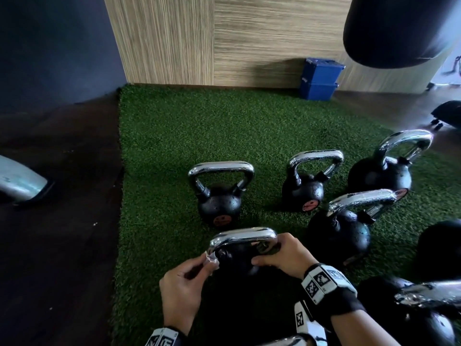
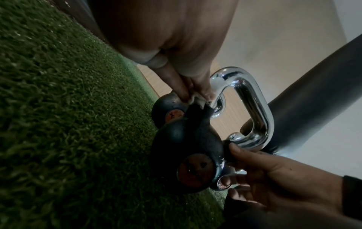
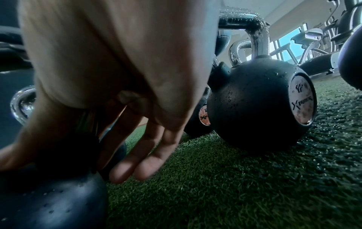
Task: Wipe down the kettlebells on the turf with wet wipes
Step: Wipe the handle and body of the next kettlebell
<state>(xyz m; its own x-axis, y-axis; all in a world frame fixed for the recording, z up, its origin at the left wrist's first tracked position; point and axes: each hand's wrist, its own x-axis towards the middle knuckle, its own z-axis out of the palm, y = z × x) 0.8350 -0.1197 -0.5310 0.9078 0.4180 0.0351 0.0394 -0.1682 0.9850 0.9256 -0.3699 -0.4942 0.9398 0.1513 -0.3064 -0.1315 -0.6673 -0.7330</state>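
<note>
The nearest kettlebell (image 1: pixel 237 262), black with a chrome handle (image 1: pixel 243 237), stands on the green turf (image 1: pixel 199 131) right in front of me. My left hand (image 1: pixel 209 264) pinches a small white wet wipe (image 1: pixel 212 258) against the left end of that handle. The left wrist view shows the wet wipe (image 2: pixel 192 97) squeezed between thumb and finger where the chrome handle (image 2: pixel 252 108) meets the kettlebell (image 2: pixel 186 139). My right hand (image 1: pixel 264 255) grips the kettlebell's right side at the handle's base, thumb in front. In the right wrist view two fingers (image 3: pixel 137 155) hang beside the kettlebell (image 3: pixel 58 201).
Several more wet-beaded kettlebells stand on the turf, one straight behind (image 1: pixel 219 206) and others to the right (image 1: pixel 303 191), (image 1: pixel 339 236). Blue boxes (image 1: pixel 319 79) sit by the wooden wall. A black punching bag (image 1: pixel 394 28) hangs top right. Dark floor (image 1: pixel 57 196) lies left.
</note>
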